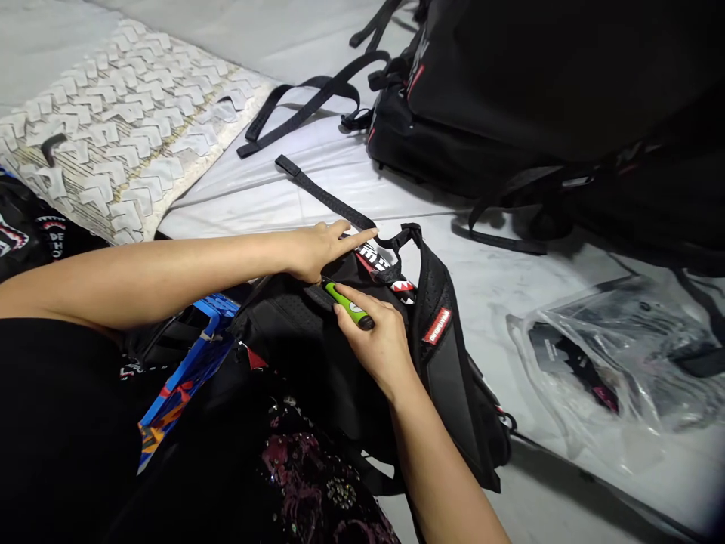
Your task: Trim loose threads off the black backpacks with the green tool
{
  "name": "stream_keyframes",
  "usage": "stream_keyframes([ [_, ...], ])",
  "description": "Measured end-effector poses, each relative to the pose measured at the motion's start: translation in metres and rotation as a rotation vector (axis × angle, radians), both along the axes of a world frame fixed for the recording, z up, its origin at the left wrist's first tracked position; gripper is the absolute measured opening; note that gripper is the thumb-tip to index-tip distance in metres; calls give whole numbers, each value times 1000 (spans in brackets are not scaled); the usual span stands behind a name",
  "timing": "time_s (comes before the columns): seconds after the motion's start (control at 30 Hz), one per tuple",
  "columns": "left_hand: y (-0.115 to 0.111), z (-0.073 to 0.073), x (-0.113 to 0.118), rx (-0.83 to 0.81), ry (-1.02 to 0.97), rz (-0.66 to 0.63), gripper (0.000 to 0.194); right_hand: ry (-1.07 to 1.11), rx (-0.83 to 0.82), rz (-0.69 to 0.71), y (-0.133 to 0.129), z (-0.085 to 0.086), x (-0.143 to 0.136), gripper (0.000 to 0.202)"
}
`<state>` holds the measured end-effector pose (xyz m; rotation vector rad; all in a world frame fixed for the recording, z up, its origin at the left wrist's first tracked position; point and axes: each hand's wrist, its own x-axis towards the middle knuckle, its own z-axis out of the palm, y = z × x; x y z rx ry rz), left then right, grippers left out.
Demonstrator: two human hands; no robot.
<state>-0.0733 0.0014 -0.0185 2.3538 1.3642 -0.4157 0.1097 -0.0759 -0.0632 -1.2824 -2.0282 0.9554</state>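
A black backpack [300, 325] lies across my lap and the white surface, its padded shoulder strap [445, 344] with a red label facing up. My right hand [377, 344] is closed around a green-and-black handled tool [347, 301]; its tip points into the bag's fabric and is hidden, so I cannot tell its exact kind. Just beyond the tip, my left hand [320, 249] rests on the bag's upper part, index finger stretched out and the other fingers partly hidden. Beside its fingertips are a black webbing strap [328, 200] and a lettered, shark-tooth patterned handle [377, 261].
Larger black bags [510, 98] with loose straps stand at the upper right. A clear plastic bag [623, 363] with dark tags lies at right. White cut pieces [124, 113] cover a board at upper left. A blue patterned item [212, 325] sits below my left forearm.
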Motion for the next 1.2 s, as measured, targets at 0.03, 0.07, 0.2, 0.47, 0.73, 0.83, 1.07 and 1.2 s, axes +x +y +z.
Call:
stream_keyframes([
  [0.03, -1, 1, 3, 16, 28, 15, 121, -8, 1, 3, 0, -1, 0, 30],
  [0.07, -3, 1, 6, 43, 60, 29, 124, -16, 1, 3, 1, -1, 0, 30],
  [0.2, -9, -3, 13, 186, 152, 26, 109, 6, 14, -7, 1, -4, -1, 31],
  [0.47, 2, -7, -4, 18, 25, -54, 108, 16, -47, 29, 0, 8, 10, 30],
  [0.73, 10, 1, -4, -151, -15, -17, 107, -45, -130, 19, 7, 12, 3, 31],
  [0.83, 11, 1, -1, -153, 30, -20, 106, -107, -117, -2, 8, 10, -4, 31],
  [1.07, 7, -1, -3, -116, -27, 6, 101, -177, -7, 3, 5, 9, -9, 29],
  [1.2, 6, -5, -3, -95, -42, 20, 107, -278, 76, -16, 2, 13, -13, 28],
])
